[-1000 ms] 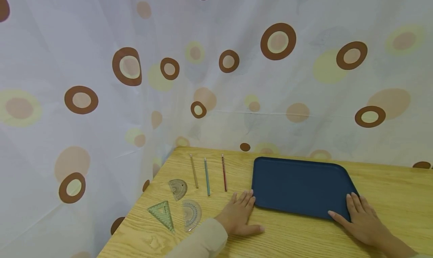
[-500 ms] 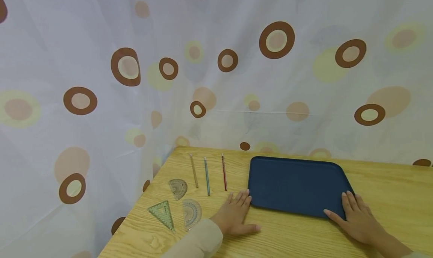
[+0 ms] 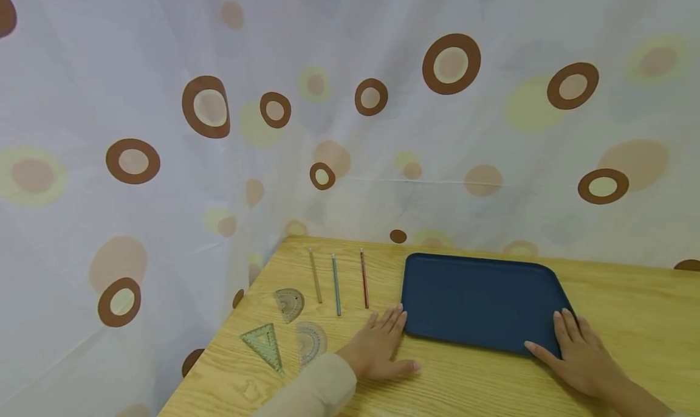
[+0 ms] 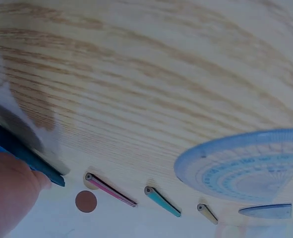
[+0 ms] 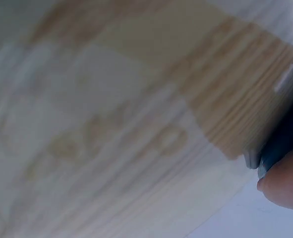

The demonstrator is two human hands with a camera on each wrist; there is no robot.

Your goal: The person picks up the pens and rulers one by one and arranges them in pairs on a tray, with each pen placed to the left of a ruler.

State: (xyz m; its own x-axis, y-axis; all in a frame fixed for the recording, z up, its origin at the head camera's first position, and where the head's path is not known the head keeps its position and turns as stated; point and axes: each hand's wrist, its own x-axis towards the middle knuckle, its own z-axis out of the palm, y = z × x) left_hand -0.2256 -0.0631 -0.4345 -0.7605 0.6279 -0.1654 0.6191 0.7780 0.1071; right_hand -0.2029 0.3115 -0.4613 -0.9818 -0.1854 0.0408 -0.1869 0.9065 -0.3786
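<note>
A dark blue rectangular tray (image 3: 481,301) lies flat on the wooden table, with nothing on it. At its near left corner rests my left hand (image 3: 377,347), fingertips on the rim and thumb spread out on the wood. My right hand (image 3: 585,356) touches the near right corner, fingers extended along the right side and thumb at the front edge. In the left wrist view, part of the hand (image 4: 12,193) meets the tray's edge (image 4: 22,151). The right wrist view catches a finger (image 5: 287,181) against the dark rim (image 5: 285,131).
Left of the tray lie a red pencil (image 3: 364,280), a blue pencil (image 3: 336,286) and a tan pencil (image 3: 315,277). Closer in are a small protractor (image 3: 290,304), a larger clear protractor (image 3: 312,342) and a green set square (image 3: 265,346). A dotted curtain (image 3: 426,131) hangs behind the table.
The tray has slid slightly left toward the pencils, and both hands have moved along with it. The pencils, protractors and set square stay where they were.
</note>
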